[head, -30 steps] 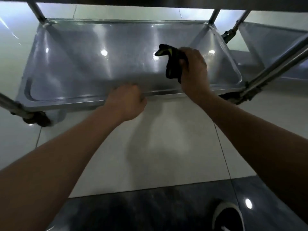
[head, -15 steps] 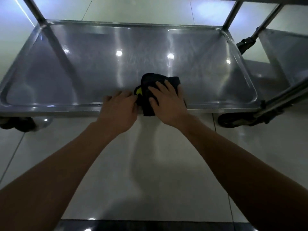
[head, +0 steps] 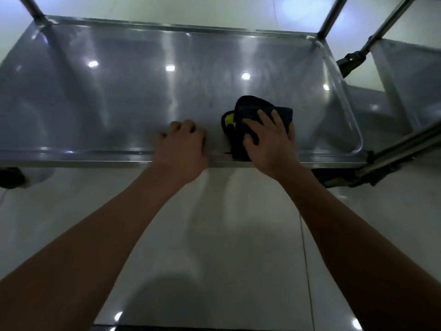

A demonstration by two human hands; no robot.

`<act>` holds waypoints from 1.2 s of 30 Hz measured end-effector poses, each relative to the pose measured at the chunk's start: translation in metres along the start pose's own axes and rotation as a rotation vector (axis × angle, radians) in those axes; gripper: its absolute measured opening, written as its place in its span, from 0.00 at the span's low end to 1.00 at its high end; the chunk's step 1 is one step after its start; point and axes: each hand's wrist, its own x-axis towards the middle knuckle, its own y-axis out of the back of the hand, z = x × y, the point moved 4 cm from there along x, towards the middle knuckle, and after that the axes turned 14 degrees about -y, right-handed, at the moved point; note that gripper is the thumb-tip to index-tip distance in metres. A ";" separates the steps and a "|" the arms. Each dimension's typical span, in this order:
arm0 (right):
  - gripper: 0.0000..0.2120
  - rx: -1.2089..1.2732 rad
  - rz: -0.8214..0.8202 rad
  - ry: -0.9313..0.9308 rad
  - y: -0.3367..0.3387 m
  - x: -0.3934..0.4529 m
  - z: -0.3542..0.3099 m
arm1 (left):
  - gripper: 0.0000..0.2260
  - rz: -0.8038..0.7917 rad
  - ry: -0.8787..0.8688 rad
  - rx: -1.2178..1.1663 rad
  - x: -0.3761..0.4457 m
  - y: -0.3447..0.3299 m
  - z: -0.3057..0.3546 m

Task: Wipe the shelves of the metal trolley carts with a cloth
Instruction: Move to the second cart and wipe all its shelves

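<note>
The low steel shelf [head: 119, 91] of the trolley cart fills the upper part of the view, shiny and bare. A dark cloth [head: 253, 111] with a yellow-green patch lies on it near the front rim, right of centre. My right hand [head: 269, 142] presses flat on the cloth, fingers spread over it. My left hand [head: 182, 149] rests just left of the cloth on the front rim, fingers curled over the edge, apart from the cloth.
Upright posts [head: 329, 17] rise at the shelf's back corners. A second cart's shelf [head: 410, 75] stands to the right, with a diagonal bar [head: 401, 149] and castor wheels [head: 350, 60] between. Another wheel [head: 9, 177] sits at the left. Pale floor tiles lie below.
My right hand brought the cloth down onto the shelf and has slid it to the right, away from my left hand. My left hand stays at the front rim.
</note>
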 end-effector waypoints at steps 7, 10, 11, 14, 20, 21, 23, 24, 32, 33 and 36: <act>0.28 0.001 0.012 -0.271 0.030 0.018 0.108 | 0.21 -0.038 0.011 0.051 0.010 0.000 0.009; 0.28 -0.063 0.046 -0.358 0.044 0.017 0.150 | 0.21 -0.061 0.032 0.024 0.017 0.001 0.011; 0.28 -0.084 0.055 -0.370 0.047 0.017 0.158 | 0.21 -0.055 0.030 0.029 0.017 0.001 0.012; 0.28 -0.106 0.061 -0.404 0.047 0.017 0.163 | 0.19 -0.009 -0.001 0.062 0.012 0.001 0.014; 0.27 -0.062 0.011 -0.346 0.031 0.024 0.111 | 0.17 0.064 -0.008 -0.028 0.007 0.005 0.000; 0.26 -0.056 0.002 -0.312 0.027 0.028 0.093 | 0.16 0.086 -0.016 -0.069 0.005 0.005 -0.002; 0.26 -0.037 -0.031 -0.247 0.015 0.038 0.052 | 0.15 0.130 -0.024 -0.124 0.001 0.006 -0.005; 0.26 -0.028 -0.054 -0.215 0.009 0.042 0.030 | 0.15 0.141 -0.019 -0.128 0.000 0.006 -0.005; 0.23 0.105 -0.150 0.092 -0.030 0.050 -0.106 | 0.12 0.094 -0.014 -0.217 -0.001 0.004 -0.019; 0.22 0.110 -0.151 0.099 -0.029 0.051 -0.107 | 0.13 0.092 -0.010 -0.203 -0.002 0.005 -0.021; 0.22 0.119 -0.137 0.129 -0.026 0.049 -0.099 | 0.15 0.089 -0.027 -0.144 0.000 0.006 -0.020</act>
